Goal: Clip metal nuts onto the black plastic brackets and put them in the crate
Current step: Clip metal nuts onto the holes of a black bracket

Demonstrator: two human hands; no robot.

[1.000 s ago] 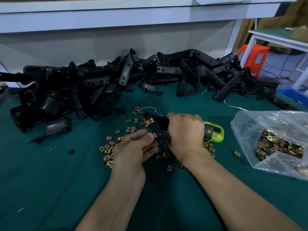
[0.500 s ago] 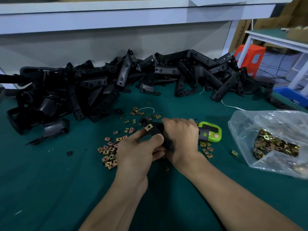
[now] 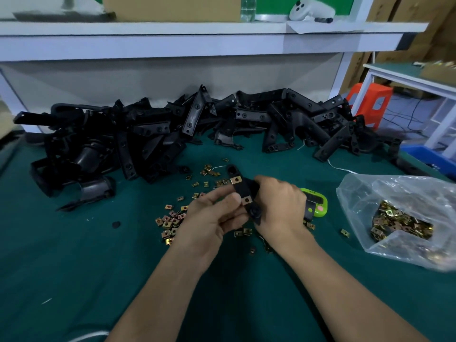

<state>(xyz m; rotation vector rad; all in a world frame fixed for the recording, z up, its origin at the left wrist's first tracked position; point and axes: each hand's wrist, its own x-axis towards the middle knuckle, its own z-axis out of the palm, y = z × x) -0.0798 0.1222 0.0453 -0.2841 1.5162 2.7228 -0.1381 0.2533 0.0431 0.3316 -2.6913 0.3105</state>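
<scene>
Black bracket [image 3: 243, 191] with two nuts [image 3: 236, 180]; left hand [image 3: 209, 218], right hand [image 3: 281, 206] curled round it

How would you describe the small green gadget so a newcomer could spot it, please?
Find the clear bag of nuts on the table's right side. Just left of it, partly behind the right hand, lies the gadget. It alone is lime green, with a pink button.

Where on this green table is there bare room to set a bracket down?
Widest bare mat: near-left, in front of the bracket pile and left of the left hand. A smaller patch between the pile, the timer and the bag of nuts. Crowded: loose nuts mid-table, pile along the back.
</scene>
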